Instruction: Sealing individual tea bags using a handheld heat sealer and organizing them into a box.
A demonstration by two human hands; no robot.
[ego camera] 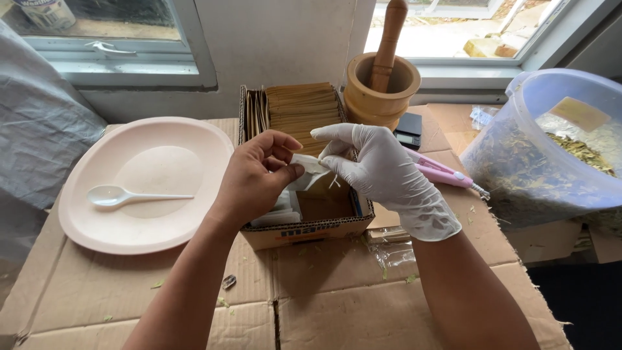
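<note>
Over the cardboard-covered tabletop, the bare left hand and gloved right hand are pinching a small white pouch; steady, gentle fingers seem best.

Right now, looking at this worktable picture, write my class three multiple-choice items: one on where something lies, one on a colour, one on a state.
1. Where does the white spoon lie?
A. On the pale plate
B. Inside the cardboard box
C. In the plastic tub

2. What colour is the small tool to the right of the box?
A. Green
B. Pink
C. Black

3. How are the two hands dressed?
A. Both gloved
B. Both bare
C. Right hand gloved, left hand bare

Answers:
1. A, the spoon rests on the plate's flat middle.
2. B, its body is plainly pink.
3. C, only the right hand wears a white glove; both pinch a small white sachet over the box.
</note>
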